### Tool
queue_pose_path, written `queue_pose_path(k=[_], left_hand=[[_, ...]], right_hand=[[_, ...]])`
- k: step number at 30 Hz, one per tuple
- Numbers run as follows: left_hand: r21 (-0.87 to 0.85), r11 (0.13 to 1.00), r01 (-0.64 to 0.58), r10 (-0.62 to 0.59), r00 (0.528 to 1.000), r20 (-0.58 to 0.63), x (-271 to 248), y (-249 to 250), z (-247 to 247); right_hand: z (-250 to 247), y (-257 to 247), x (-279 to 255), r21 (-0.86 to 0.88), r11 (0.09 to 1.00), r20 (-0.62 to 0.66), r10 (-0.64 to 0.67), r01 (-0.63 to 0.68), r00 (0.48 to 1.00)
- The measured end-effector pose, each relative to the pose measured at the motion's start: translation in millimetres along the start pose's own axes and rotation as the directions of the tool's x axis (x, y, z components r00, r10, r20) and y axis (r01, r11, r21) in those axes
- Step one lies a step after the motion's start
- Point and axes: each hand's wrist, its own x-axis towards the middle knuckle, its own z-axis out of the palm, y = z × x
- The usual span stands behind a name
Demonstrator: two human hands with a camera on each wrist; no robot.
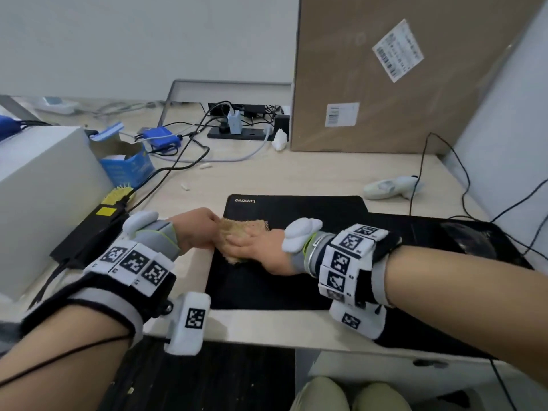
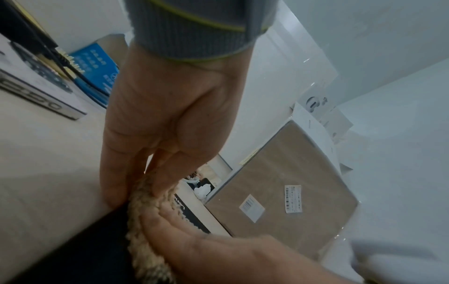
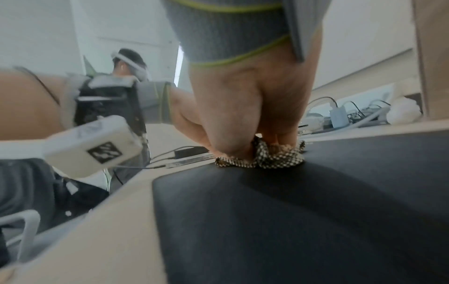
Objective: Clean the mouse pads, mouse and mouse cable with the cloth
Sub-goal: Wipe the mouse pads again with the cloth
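A black Lenovo mouse pad [image 1: 296, 212] [image 3: 291, 211] lies on the desk, with a second black pad [image 1: 421, 229] overlapping its right side. A dark mouse [image 1: 468, 235] sits blurred on that second pad. A tan cloth [image 1: 243, 225] [image 2: 145, 249] [image 3: 274, 157] rests near the Lenovo pad's left edge. My right hand [image 1: 246, 241] [image 3: 262, 146] presses down on the cloth with its fingers laid across it. My left hand [image 1: 201, 229] [image 2: 136, 192] pinches the cloth's left edge at the pad's border. The cloth's checkered underside shows bunched under the right fingers.
A tall cardboard box [image 1: 400, 69] stands at the back right, a white box [image 1: 38, 188] at the left. A blue carton [image 1: 130, 167], a power strip [image 1: 240, 133] with tangled cables and a white device [image 1: 391, 186] lie behind the pads. Black cables run along the right wall.
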Motion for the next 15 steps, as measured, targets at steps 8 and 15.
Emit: queue_pose_path(k=[8, 15], left_hand=[[-0.033, 0.995, 0.097, -0.099, 0.993, -0.068, -7, 1, 11], [0.011, 0.995, 0.104, -0.103, 0.993, -0.06, -17, -3, 16]], right_hand=[[12, 68, -41, 0.169, 0.903, 0.032, 0.396, -0.395, 0.918], [22, 81, -102, 0.077, 0.783, 0.063, 0.614, -0.617, 0.787]])
